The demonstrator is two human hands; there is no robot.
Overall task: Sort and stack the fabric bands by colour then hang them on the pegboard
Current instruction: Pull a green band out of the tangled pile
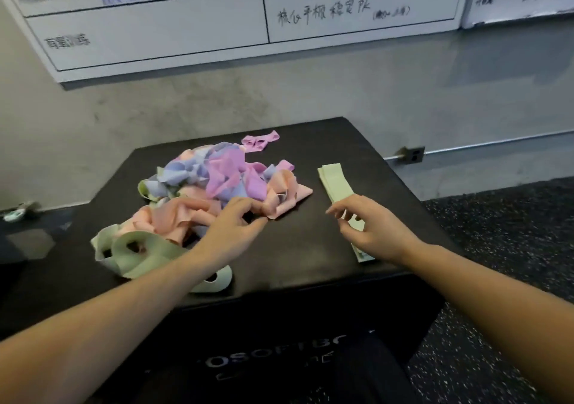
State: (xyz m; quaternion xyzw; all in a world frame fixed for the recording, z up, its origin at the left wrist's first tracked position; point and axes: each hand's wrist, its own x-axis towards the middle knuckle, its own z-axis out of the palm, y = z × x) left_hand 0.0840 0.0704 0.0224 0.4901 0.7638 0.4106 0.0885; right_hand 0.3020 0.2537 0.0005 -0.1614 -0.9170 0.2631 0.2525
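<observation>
A tangled pile of fabric bands (214, 183) in pink, purple, blue and green lies on top of a black box (310, 248). Loose green bands (133, 254) curl at the pile's near left. One purple band (259, 141) sits apart at the far side. To the right lies a flat stack of green bands (335, 183). My left hand (236, 229) reaches to the pile's near edge, fingers loosely curled over a pink band; a grip does not show. My right hand (369, 226) hovers over the near half of the green stack, fingers bent and holding nothing that shows.
A grey concrete wall with two whiteboards (186, 31) rises behind the box. A wall socket (411, 154) sits low on the right. Speckled rubber floor (503, 248) surrounds the box. A small pale green object (14, 215) lies at the far left.
</observation>
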